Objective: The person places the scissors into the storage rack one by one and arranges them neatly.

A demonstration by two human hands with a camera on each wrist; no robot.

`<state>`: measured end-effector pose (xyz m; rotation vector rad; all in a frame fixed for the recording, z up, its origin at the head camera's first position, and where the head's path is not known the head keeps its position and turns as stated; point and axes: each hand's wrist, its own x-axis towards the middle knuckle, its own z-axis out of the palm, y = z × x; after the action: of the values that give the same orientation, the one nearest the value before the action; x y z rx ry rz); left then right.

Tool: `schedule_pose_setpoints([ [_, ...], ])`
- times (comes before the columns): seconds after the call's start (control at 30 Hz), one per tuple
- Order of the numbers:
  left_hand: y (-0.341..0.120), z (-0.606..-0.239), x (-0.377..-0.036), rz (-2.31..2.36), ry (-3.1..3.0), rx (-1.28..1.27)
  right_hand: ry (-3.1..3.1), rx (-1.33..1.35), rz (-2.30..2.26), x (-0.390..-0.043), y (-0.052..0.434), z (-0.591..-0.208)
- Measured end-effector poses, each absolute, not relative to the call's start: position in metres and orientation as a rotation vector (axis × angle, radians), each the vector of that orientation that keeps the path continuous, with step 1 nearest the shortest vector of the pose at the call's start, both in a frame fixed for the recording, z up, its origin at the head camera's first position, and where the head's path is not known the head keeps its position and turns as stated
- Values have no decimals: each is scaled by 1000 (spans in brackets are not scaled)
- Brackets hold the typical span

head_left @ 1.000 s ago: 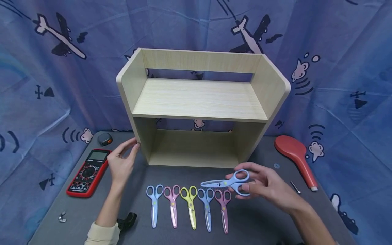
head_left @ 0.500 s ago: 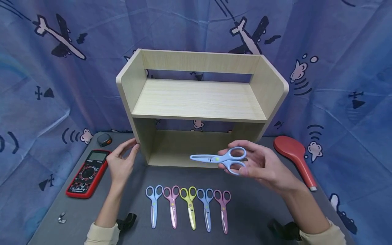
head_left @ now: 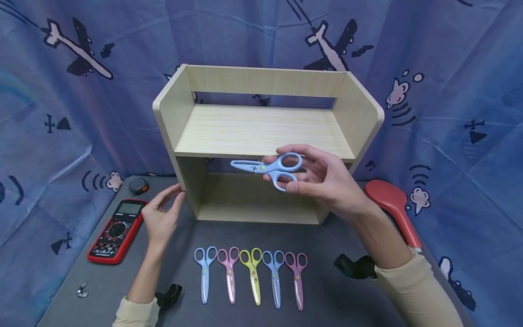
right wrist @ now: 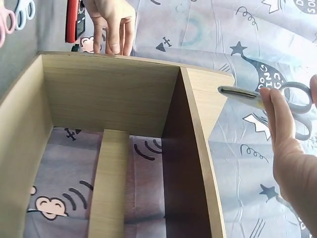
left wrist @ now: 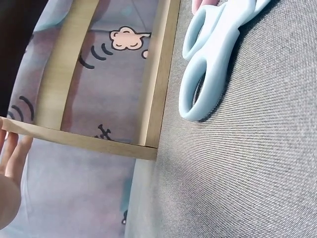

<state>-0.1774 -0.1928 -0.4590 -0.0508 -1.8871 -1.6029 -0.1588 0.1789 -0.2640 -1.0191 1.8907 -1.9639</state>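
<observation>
Scissors (head_left: 267, 167), light blue, are pinched at the handle loops by the right hand (head_left: 323, 179), held level just in front of the shelf unit (head_left: 265, 131), at its upper board's front edge. Left hand (head_left: 161, 218) rests with loosely bent fingers on the unit's left lower corner, gripping nothing. Advice: keep blades closed and flat, lift clear of the board's edge, keep bracing the unit. Five more pairs (head_left: 251, 277) lie on the worktop (head_left: 335, 295) in front of the unit.
</observation>
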Motion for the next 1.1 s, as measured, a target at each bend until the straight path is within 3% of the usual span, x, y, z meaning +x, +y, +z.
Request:
schedule_pose_setpoints([
  [0.5, -192, -462, -180, -1614, -1826, -93, 2206, -950, -1980, -211, 105, -240],
  [1.1, -190, -460, -177, -1607, -1862, -71, 2470, -793, -1801, -252, 46, -245],
])
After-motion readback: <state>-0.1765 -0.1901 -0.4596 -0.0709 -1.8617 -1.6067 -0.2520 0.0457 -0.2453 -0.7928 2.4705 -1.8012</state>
